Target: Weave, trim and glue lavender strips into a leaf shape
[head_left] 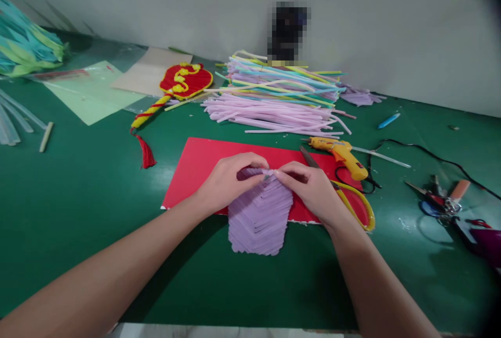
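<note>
A flat lilac panel of pipe cleaners, laid side by side in a chevron pattern, hangs over the near edge of a red board. My left hand is closed on its upper left edge, thumb in front and fingers behind. At the top edge my right hand pinches the same panel, its fingertips close to those of my left. Something small and greenish shows between the fingertips, too small to name. Partly behind my right hand lie scissors with yellow handles.
A yellow glue gun rests on the board's far right corner. Behind the board lie bundled pipe cleaners and a red fan-shaped ornament. Keys, a blue pen and a black cord lie right; glue sticks left.
</note>
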The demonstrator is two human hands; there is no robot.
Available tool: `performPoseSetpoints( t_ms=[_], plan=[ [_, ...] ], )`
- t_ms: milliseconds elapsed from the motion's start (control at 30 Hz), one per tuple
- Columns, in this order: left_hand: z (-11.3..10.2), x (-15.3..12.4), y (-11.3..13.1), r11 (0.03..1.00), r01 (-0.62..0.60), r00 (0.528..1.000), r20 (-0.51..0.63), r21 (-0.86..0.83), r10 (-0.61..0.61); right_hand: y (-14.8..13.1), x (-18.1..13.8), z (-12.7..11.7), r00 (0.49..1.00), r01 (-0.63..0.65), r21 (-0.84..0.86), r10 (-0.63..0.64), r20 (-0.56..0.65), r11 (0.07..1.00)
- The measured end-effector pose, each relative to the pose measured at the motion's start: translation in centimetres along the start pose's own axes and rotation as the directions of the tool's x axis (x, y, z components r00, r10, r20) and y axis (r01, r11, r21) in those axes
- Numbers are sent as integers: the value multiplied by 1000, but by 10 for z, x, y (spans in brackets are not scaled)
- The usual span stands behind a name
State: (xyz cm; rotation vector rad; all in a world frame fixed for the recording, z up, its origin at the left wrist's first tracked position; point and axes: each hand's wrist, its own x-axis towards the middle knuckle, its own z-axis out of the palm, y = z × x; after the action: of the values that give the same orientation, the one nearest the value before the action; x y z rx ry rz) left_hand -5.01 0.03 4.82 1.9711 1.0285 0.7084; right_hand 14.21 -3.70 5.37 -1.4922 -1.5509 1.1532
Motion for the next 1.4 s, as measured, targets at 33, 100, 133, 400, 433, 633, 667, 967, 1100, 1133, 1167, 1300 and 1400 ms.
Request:
performPoseSetpoints(
  t_ms=[33,100,133,400,433,633,667,967,1100,1133,1167,1300,1400],
  plan=[
    [0,0,0,1000,-1,1000,1,1,1,0,0,0,1000,-3,-1,3,0,1000],
    [0,0,1,1000,-16,1000,7,3,16,0,0,0,1000,-5,-3,5,-1,1000],
    [0,0,1,1000,-27,1000,14,2,27,0,0,0,1000,-4,-3,4,-1,1000],
    [0,1,0,1000,-27,999,33,-3,27,2,0,0,1000,0,-2,0,4,1000],
    [0,1,0,1000,-22,999,32,-3,22,2,0,0,1000,1,-1,-1,4,1000],
    [0,1,0,999,-35,999,28,-13,36,0,0,0,1000,14,-2,-14,-1,1000],
    [0,1,0,999,-40,999,27,-15,40,0,0,0,1000,14,-3,-14,-2,1000],
    [0,1,0,999,-36,999,31,-9,36,0,1,0,1000,10,-18,-10,-5,1000],
    [0,1,0,999,-35,999,30,-13,36,-1,0,0,1000,16,-17,-16,-4,1000],
    [0,1,0,999,-37,999,30,-16,37,-1,0,0,1000,15,-17,-15,-4,1000],
    [0,1,-1,999,-37,999,31,-20,38,-1,0,1,1000,14,-17,-14,-5,1000],
    [0,1,-2,999,-33,999,26,-26,34,0,0,1,1000,12,-10,-12,-10,1000],
    [0,1,-2,999,-32,999,25,-36,33,1,0,1,1000,17,-7,-17,-12,1000]
  ],
)
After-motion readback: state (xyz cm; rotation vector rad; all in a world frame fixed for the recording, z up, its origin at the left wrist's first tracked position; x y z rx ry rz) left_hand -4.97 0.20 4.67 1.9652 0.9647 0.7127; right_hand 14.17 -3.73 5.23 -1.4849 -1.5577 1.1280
